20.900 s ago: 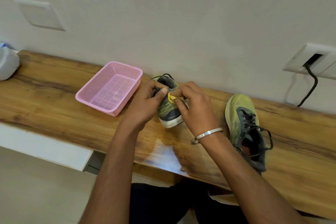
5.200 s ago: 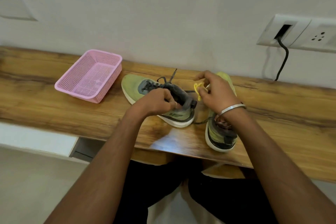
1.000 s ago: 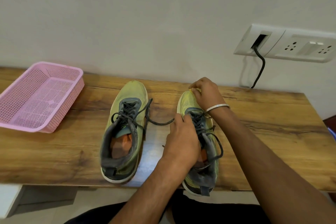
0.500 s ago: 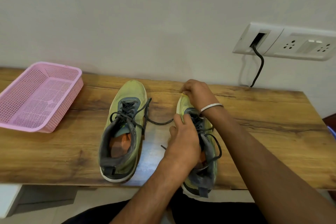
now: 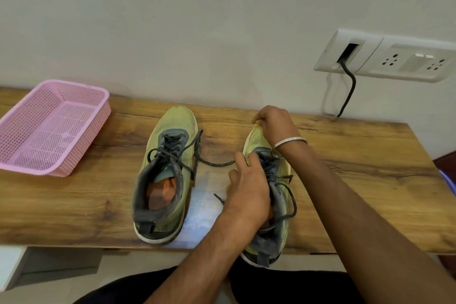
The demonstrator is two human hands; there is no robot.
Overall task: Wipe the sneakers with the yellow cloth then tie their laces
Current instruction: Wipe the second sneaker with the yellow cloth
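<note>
The right-hand sneaker (image 5: 271,195) lies on the wooden tabletop (image 5: 357,180) with its toe toward the wall and its heel at the near edge; much of its upper and tongue is covered by the two hands, so its lacing is hard to follow, though a dark lace loop (image 5: 291,202) hangs loose over its outer side; the left hand (image 5: 249,192) rests on the collar and inner side, its grip closed around the shoe with the thumb up by the tongue; the right hand (image 5: 274,126) is curled at the toe, its grip pinched shut on a small scrap of yellow cloth (image 5: 257,126), most of which is hidden under the fingers; a metal bangle (image 5: 290,142) circles that wrist; the other sneaker (image 5: 167,175) stands apart to the left, parallel, its laces (image 5: 197,153) untied and trailing across the wood between the shoes; further left a pink mesh basket (image 5: 53,126) sits on the tabletop, its left edge cut off by the frame; on the wall behind, a socket plate (image 5: 385,57) runs out of view at right, with a black cable (image 5: 349,89) dropping from it.
</note>
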